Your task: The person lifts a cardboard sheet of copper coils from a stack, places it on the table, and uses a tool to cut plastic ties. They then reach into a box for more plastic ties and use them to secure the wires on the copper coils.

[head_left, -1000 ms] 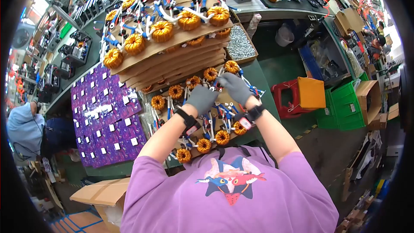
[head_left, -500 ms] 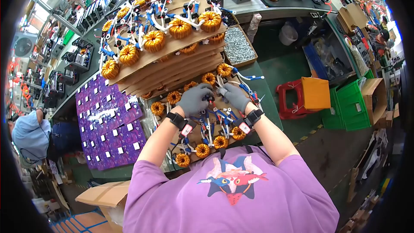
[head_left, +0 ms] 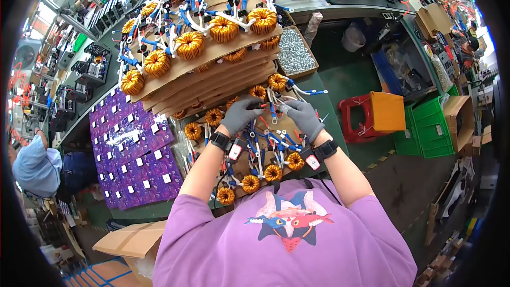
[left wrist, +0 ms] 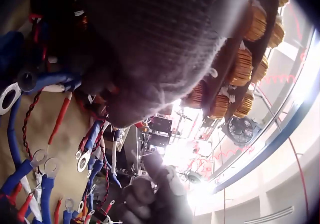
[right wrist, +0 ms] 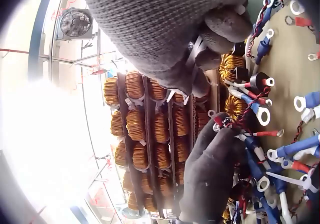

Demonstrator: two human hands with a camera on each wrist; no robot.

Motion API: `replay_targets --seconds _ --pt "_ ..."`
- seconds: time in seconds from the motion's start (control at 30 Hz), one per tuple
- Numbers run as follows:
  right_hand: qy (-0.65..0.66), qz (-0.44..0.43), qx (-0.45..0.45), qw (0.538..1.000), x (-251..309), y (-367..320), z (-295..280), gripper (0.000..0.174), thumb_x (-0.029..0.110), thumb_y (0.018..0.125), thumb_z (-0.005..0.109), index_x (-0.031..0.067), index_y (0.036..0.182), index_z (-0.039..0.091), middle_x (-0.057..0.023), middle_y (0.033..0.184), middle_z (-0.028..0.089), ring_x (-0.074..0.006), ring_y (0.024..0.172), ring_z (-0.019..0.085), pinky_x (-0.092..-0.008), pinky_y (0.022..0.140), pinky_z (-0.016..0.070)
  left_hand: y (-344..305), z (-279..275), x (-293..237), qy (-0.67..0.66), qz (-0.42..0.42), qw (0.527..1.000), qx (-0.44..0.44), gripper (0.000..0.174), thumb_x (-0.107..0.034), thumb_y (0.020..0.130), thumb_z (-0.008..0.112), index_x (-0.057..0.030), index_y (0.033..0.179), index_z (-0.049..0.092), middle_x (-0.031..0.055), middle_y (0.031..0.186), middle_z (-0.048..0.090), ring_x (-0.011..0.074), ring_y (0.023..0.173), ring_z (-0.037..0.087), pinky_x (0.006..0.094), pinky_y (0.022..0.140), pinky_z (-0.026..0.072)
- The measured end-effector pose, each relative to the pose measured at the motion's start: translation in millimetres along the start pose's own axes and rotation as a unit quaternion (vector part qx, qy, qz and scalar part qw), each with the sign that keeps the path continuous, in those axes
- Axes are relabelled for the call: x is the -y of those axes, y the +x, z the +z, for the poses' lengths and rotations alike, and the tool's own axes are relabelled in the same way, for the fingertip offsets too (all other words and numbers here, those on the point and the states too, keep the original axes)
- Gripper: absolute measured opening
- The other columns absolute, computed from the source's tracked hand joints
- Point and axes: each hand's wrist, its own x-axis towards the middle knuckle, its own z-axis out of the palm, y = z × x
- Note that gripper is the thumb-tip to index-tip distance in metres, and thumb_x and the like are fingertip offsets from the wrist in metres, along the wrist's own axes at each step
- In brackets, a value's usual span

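Observation:
Both hands wear grey gloves above a cardboard sheet covered with copper-wound ring coils and their leads. My left hand (head_left: 241, 114) pinches a twisted red-and-black wire (right wrist: 223, 124) near its small shiny end, as the right wrist view shows. Across from it, my right hand (head_left: 304, 118) grips thin white cable ties (right wrist: 194, 59) between curled fingers, their tips poking out below. A copper coil (head_left: 258, 92) sits just beyond the hands. Blue-sleeved leads with ring terminals (right wrist: 263, 116) lie close under the fingertips. Part of the left hand's grip is hidden in its own wrist view.
A tall stack of cardboard layers (head_left: 212, 82) with coils stands beyond the hands. Purple circuit boards (head_left: 130, 149) lie at left. A box of metal screws (head_left: 296, 53) sits behind at right. A red stool (head_left: 355, 119) and green crates (head_left: 433, 127) stand on the floor.
The hands were close together over the far coils; they have since drawn apart. The right hand has moved right and a little nearer, with white cable ties now showing in its fingers.

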Motion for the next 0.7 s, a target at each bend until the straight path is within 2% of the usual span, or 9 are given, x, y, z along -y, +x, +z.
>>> replay_targets --seconds 0.03,0.07,0.13,0.2,0.3,0.37,0.57,0.63,0.7 --pt "-0.048 0.024 0.005 0.999 1 0 1 0.033 0.027 0.086 0.060 -0.0017 0.100 0.065 -0.0118 0.092 0.067 -0.0206 0.085 0.062 -0.0307 0.077 0.0459 -2 1 -2 0.019 0.001 1.000 -0.023 0.040 -0.020 0.080 0.065 -0.0033 0.116 0.060 0.0112 0.109 0.063 0.0204 0.098 0.060 0.0304 0.087 0.0456" --pt "-0.047 0.025 0.006 0.999 2 -1 3 0.033 0.027 0.086 0.060 -0.0017 0.100 0.065 -0.0118 0.092 0.067 -0.0206 0.085 0.062 -0.0307 0.077 0.0459 -4 3 -5 0.037 0.003 0.998 -0.046 0.040 -0.021 0.080 0.065 -0.0029 0.115 0.061 0.0116 0.108 0.063 0.0226 0.100 0.060 0.0310 0.089 0.0449" --pt "-0.076 0.081 -0.009 0.994 10 -1 10 0.033 0.029 0.085 0.061 -0.0010 0.100 0.065 -0.0125 0.089 0.066 -0.0215 0.082 0.062 -0.0314 0.075 0.0459 -5 5 -6 0.056 0.006 0.997 -0.060 0.040 -0.021 0.079 0.066 -0.0028 0.115 0.061 0.0122 0.108 0.062 0.0227 0.100 0.060 0.0309 0.089 0.0450" --pt "-0.055 0.076 -0.022 0.995 10 1 16 0.033 0.029 0.083 0.061 0.0000 0.099 0.064 -0.0135 0.087 0.066 -0.0233 0.080 0.062 -0.0329 0.073 0.0461 -5 6 -6 0.075 0.013 0.994 -0.073 0.040 -0.021 0.079 0.066 -0.0027 0.115 0.061 0.0127 0.108 0.062 0.0228 0.100 0.060 0.0308 0.088 0.0451" --pt "-0.126 0.082 -0.047 0.988 8 10 22 0.030 0.031 0.080 0.061 0.0028 0.090 0.064 -0.0166 0.083 0.064 -0.0303 0.079 0.062 -0.0371 0.071 0.0464 -3 7 -4 0.078 0.009 0.993 -0.088 0.041 -0.021 0.078 0.066 -0.0029 0.115 0.061 0.0136 0.109 0.062 0.0232 0.100 0.060 0.0301 0.087 0.0455" --pt "-0.140 0.090 -0.037 0.985 4 16 26 0.030 0.031 0.080 0.061 0.0029 0.089 0.064 -0.0169 0.082 0.064 -0.0312 0.079 0.062 -0.0380 0.071 0.0465 -2 9 0 0.045 0.004 0.993 -0.106 0.039 -0.020 0.078 0.069 -0.0013 0.112 0.062 0.0115 0.106 0.064 0.0190 0.096 0.061 0.0285 0.085 0.0467" --pt "-0.180 0.086 -0.020 0.980 2 28 42 0.030 0.032 0.079 0.061 0.0030 0.087 0.062 -0.0170 0.082 0.065 -0.0325 0.080 0.062 -0.0396 0.070 0.0471 -5 14 -12 0.137 0.015 0.984 -0.112 0.036 -0.018 0.078 0.068 -0.0032 0.110 0.063 0.0125 0.100 0.065 0.0214 0.091 0.063 0.0295 0.081 0.0479" --pt "-0.192 0.075 -0.018 0.978 15 27 38 0.029 0.032 0.079 0.061 0.0032 0.087 0.062 -0.0165 0.083 0.065 -0.0322 0.081 0.062 -0.0394 0.070 0.0473 -6 13 -14 0.127 0.017 0.986 -0.108 0.036 -0.018 0.078 0.068 -0.0037 0.110 0.063 0.0128 0.100 0.065 0.0219 0.091 0.063 0.0299 0.081 0.0481" --pt "-0.126 0.123 0.060 0.983 27 21 23 0.028 0.031 0.079 0.061 0.0040 0.088 0.063 -0.0156 0.084 0.065 -0.0307 0.081 0.063 -0.0385 0.071 0.0478 -7 12 -13 0.115 0.020 0.988 -0.105 0.036 -0.018 0.078 0.068 -0.0042 0.110 0.063 0.0130 0.100 0.065 0.0225 0.090 0.063 0.0303 0.081 0.0483"
